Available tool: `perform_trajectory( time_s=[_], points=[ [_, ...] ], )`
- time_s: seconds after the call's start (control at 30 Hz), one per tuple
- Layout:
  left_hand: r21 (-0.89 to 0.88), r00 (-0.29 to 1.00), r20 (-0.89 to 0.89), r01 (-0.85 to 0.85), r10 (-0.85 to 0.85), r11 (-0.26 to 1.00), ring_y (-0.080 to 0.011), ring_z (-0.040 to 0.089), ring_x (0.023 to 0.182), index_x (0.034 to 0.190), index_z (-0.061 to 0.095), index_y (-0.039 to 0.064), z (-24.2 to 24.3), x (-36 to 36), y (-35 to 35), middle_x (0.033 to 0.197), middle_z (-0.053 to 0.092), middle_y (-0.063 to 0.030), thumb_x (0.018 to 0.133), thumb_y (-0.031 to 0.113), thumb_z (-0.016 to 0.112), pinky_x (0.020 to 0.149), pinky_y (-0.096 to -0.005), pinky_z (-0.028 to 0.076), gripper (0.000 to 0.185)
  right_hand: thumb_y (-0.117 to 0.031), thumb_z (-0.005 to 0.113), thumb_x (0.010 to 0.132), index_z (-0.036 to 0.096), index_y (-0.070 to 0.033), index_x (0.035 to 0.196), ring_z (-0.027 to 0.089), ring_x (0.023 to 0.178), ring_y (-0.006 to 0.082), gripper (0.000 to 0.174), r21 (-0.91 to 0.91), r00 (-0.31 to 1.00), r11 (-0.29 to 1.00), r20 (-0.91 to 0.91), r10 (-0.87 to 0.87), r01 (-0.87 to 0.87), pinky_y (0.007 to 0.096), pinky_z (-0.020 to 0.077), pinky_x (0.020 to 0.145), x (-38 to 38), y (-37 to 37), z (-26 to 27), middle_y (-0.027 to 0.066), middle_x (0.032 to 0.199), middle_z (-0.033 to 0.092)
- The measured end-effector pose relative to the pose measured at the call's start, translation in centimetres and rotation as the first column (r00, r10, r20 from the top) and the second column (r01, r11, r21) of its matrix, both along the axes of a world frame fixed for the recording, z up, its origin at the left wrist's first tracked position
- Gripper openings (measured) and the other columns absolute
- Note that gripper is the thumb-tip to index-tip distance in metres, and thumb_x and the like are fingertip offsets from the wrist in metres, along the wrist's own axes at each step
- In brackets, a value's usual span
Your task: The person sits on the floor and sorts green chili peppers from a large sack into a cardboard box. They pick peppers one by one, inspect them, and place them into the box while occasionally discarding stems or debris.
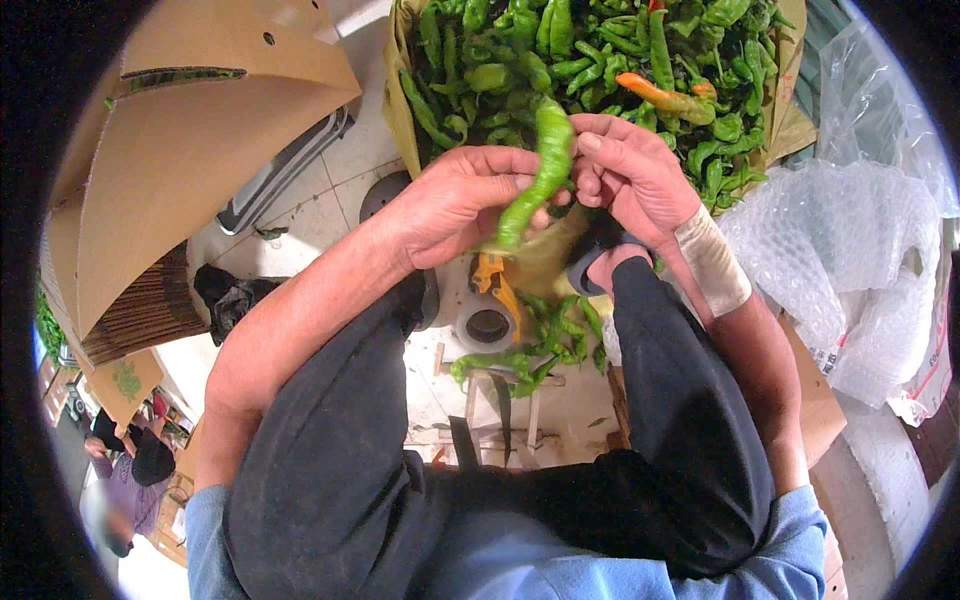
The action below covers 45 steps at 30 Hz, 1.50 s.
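A long, slightly curved green pepper (551, 154) is held up over the heap, blurred along its length. My left hand (469, 195) grips it, thumb on one side and fingertips showing past the other edge. Beside the pepper's upper part is my right hand (634, 169), thumb and forefinger close together at its edge; whether they pinch it is unclear. Beyond both hands, a large paper-lined container (787, 112) holds many green peppers (487, 75). One orange-and-green pepper (667, 97) lies on top there.
Below my hands are a tape roll (486, 330) with an orange dispenser (491, 274) and loose green peppers (566, 330). Cardboard boxes (202, 142) stand left, near a black bag (229, 296). Bubble wrap (817, 232) lies right. Another person (139, 480) is at far left.
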<state>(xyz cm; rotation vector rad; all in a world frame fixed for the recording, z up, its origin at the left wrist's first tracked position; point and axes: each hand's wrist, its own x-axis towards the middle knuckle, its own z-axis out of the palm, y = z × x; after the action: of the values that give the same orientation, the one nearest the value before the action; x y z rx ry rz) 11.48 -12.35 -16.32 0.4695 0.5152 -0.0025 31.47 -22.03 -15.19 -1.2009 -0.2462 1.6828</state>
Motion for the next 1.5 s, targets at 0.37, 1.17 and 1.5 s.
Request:
perform_trajectory(
  time_s=[0.37, 1.17, 1.5],
  points=[
    [0.048, 0.992, -0.123, -0.008, 0.014, 0.999, -0.0107, 0.058, 0.065, 0.107, 0.058, 0.004, 0.0, -0.1, -0.5, 0.087, 0.061, -0.003, 0.091, 0.006, 0.055, 0.059, -0.0261, 0.049, 0.016, -0.015, 0.07, 0.083, 0.058, 0.005, 0.114, 0.053, 0.058, 0.0069, 0.039, -0.011, 0.986, 0.993, 0.118, 0.117, -0.116, 0.0218, 0.0412, 0.051, -1.8, 0.5, 0.2, 0.0008, 0.077, 0.06],
    [0.491, 0.881, -0.003, -0.411, 0.474, 0.768, -0.0165, 0.057, 0.072, 0.111, 0.062, 0.003, 9.5, -3.4, 5.9, 0.085, 0.058, -0.006, 0.095, 0.017, 0.055, 0.065, -0.0299, 0.05, 0.022, -0.011, 0.07, 0.078, 0.06, -0.007, 0.099, 0.062, 0.072, 0.0284, 0.025, 0.015, 0.059, 0.963, 0.998, 0.001, -0.27, 0.0366, 0.0501, 0.063, -1.4, -0.3, -3.9, 0.0117, 0.086, 0.061],
    [0.245, 0.881, -0.44, -0.067, 0.173, 0.967, -0.0132, 0.061, 0.074, 0.109, 0.059, 0.004, -2.6, -2.0, 1.6, 0.088, 0.063, -0.0041, 0.093, 0.018, 0.057, 0.065, -0.0265, 0.05, 0.02, -0.037, 0.07, 0.079, 0.044, -0.001, 0.124, 0.064, 0.086, 0.0423, 0.063, -0.414, -0.124, 0.848, 0.91, 0.396, -0.33, 0.0494, 0.0516, 0.075, -1.2, 6.3, -4.4, 0.0246, 0.095, 0.065]
  ],
)
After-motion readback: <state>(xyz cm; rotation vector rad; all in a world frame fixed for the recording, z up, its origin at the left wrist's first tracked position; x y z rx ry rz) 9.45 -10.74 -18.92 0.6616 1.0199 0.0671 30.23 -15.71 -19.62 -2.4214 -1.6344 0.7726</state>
